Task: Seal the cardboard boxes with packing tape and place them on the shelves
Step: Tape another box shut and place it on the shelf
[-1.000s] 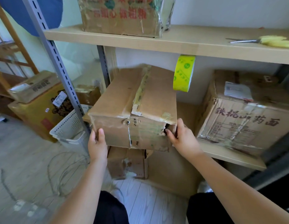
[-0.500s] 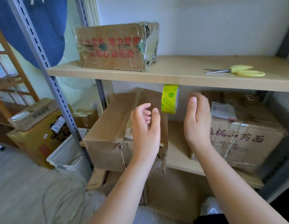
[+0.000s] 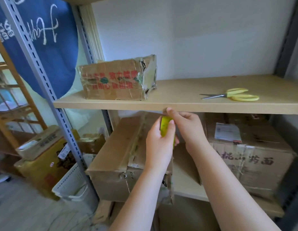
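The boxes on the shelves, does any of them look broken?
Yes. The box on the upper shelf has a torn, crumpled right corner. The box below it has a ragged, ripped front edge near the left hand.

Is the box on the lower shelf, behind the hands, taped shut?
Shut: the box shows closed flaps with tape along its seam.

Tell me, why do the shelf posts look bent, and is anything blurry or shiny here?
Head view: the wide-angle lens bows the grey shelf post near the frame edge; daylight enters from the left; tape wrap on the upper box glints; the hands around the yellow tape roll look slightly soft.
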A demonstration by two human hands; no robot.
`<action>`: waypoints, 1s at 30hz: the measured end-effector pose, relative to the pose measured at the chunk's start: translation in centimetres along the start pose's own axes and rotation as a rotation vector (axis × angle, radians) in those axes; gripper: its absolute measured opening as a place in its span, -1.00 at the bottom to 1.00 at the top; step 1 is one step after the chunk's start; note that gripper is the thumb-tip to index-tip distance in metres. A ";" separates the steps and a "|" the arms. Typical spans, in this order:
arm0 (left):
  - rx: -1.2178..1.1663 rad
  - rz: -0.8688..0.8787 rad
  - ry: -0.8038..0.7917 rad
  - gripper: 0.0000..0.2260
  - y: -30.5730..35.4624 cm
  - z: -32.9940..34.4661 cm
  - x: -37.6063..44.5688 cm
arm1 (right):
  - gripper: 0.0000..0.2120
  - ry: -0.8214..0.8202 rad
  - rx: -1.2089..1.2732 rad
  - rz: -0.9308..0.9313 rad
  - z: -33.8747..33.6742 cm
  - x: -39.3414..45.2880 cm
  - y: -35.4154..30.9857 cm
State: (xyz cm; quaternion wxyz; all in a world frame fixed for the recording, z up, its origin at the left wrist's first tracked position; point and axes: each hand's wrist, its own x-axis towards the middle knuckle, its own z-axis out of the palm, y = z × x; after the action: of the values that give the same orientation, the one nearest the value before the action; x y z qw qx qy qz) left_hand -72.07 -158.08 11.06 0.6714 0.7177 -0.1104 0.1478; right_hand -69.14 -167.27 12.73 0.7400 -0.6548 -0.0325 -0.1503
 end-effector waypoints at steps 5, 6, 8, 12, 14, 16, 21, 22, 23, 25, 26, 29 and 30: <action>0.170 -0.044 0.025 -0.65 3.6 -0.8 0.0 | -0.63 0.010 0.053 0.249 0.6 0.0 -1.7; 0.197 -0.070 0.011 -0.63 4.6 -1.1 0.3 | -0.63 0.012 0.053 0.301 0.9 0.1 -2.3; 0.239 -0.101 -0.005 -0.62 6.5 -1.6 0.8 | -0.64 0.030 0.044 0.353 1.5 0.4 -3.6; 0.169 -0.142 -0.021 -0.69 9.2 -2.5 1.3 | -0.77 0.042 -0.057 0.355 2.2 1.1 -5.8; 0.179 -0.163 -0.038 -0.67 9.6 -2.7 0.7 | -0.80 0.022 -0.109 0.356 2.1 0.7 -6.1; 0.204 -0.166 -0.033 -0.64 9.6 -2.7 0.1 | -0.82 0.033 -0.138 0.364 1.9 0.2 -6.4; 0.179 -0.119 0.006 -0.64 11.6 -1.9 0.3 | -0.57 -0.016 -0.104 0.448 1.6 0.2 -8.4; 0.200 -0.086 0.019 -0.63 12.3 -2.0 0.3 | -0.54 -0.015 -0.076 0.457 1.5 0.2 -8.9; 0.216 -0.050 0.029 -0.62 13.1 -2.1 0.3 | -0.49 -0.032 -0.028 0.455 1.4 0.3 -9.7; 0.213 -0.019 0.022 -0.63 14.0 -2.6 0.1 | -0.46 -0.090 0.024 0.410 1.3 0.5 -11.2; 0.194 -0.018 0.008 -0.65 14.1 -3.0 -0.2 | -0.53 -0.107 0.019 0.382 1.5 0.5 -12.1; 0.125 -0.019 -0.019 -0.70 13.5 -4.5 -1.3 | -0.80 -0.096 -0.005 0.293 1.9 0.2 -13.5; 0.102 -0.024 -0.022 -0.75 13.0 -4.9 -1.8 | -0.87 -0.095 -0.034 0.266 1.7 0.3 -13.3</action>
State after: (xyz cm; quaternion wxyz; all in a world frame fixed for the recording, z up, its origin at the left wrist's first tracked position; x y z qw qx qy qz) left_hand -78.71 -154.27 22.73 0.6343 0.7540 -0.1014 0.1372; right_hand -72.16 -166.90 25.75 0.7397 -0.6723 0.0221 -0.0204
